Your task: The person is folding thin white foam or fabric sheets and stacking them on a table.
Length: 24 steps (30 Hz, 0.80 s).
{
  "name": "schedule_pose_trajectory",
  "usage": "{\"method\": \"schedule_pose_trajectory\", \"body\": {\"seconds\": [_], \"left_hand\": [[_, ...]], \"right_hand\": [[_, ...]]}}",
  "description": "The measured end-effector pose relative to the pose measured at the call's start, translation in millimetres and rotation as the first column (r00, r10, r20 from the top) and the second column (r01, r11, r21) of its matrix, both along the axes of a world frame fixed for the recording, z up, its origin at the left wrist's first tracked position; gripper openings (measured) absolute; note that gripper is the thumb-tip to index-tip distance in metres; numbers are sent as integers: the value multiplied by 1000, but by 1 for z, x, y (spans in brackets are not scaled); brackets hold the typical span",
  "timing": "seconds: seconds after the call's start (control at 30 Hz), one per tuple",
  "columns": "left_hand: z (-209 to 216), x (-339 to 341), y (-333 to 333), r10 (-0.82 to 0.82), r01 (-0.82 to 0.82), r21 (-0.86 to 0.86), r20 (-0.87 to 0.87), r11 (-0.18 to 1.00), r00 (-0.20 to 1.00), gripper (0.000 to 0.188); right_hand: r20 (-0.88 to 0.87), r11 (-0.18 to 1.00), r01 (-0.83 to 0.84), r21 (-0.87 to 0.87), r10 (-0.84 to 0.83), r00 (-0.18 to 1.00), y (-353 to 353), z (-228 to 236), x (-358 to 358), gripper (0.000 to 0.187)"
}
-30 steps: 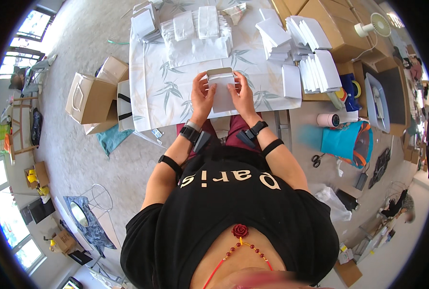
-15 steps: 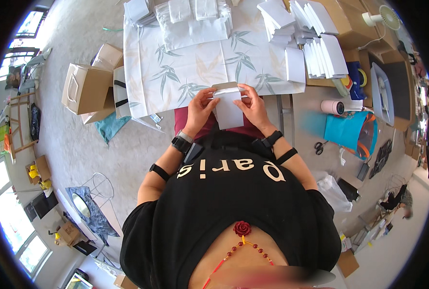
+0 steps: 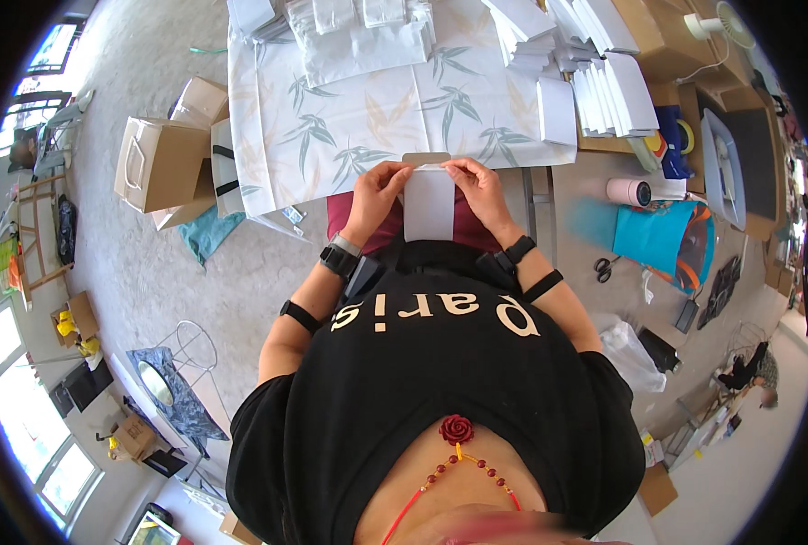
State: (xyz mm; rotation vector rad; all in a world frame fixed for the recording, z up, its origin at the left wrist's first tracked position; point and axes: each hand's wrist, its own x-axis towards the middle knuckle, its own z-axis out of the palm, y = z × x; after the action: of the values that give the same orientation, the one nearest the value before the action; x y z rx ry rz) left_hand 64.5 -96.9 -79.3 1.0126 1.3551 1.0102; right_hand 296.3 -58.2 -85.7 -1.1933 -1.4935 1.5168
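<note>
Just past the table's near edge, over my lap, I hold a white folding paper box (image 3: 429, 209) with a grey-brown flap raised at its far end. My left hand (image 3: 374, 198) pinches the left corner of that end, thumb and fingers together. On the opposite corner, my right hand (image 3: 482, 193) pinches with thumb and forefinger close to the flap's fold. The box's white front hangs toward me. Its underside, and whatever may be inside, cannot be seen.
A table with a leaf-patterned cloth (image 3: 377, 113) lies ahead. Stacks of white boxes (image 3: 608, 95) stand at its right, white plastic packets (image 3: 359, 50) at the far side. Cardboard boxes (image 3: 163, 168) stand left; a blue bag (image 3: 649, 241), pink bottle (image 3: 628, 192) and scissors (image 3: 606, 269) are at right.
Both hands have shifted to the far end of the box, fingertips closer together at the fold. The flap now stands more fully out, and the box front is straighter toward me.
</note>
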Motion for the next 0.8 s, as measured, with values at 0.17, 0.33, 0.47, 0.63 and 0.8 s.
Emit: {"method": "schedule_pose_trajectory", "body": {"seconds": [0.17,0.33,0.47,0.63,0.8], "left_hand": [[-6,0,11,7,-7,3,-13,1000,1000,24],[9,-10,17,-115,111,-85,-46,990,992,24],[10,-16,23,-176,186,-183,70,965,982,25],[12,-26,32,-272,283,-233,78,930,959,25],[12,-32,41,-381,378,-295,49,878,923,25]], "right_hand": [[-101,995,28,-96,-38,994,3,5,-2,20],[-46,992,-59,-110,54,997,8,12,1,22],[-64,983,-91,-159,81,995,10,7,4,23],[-20,971,-154,-182,153,988,17,16,5,23],[-4,947,-236,-217,241,970,24,18,4,25]]}}
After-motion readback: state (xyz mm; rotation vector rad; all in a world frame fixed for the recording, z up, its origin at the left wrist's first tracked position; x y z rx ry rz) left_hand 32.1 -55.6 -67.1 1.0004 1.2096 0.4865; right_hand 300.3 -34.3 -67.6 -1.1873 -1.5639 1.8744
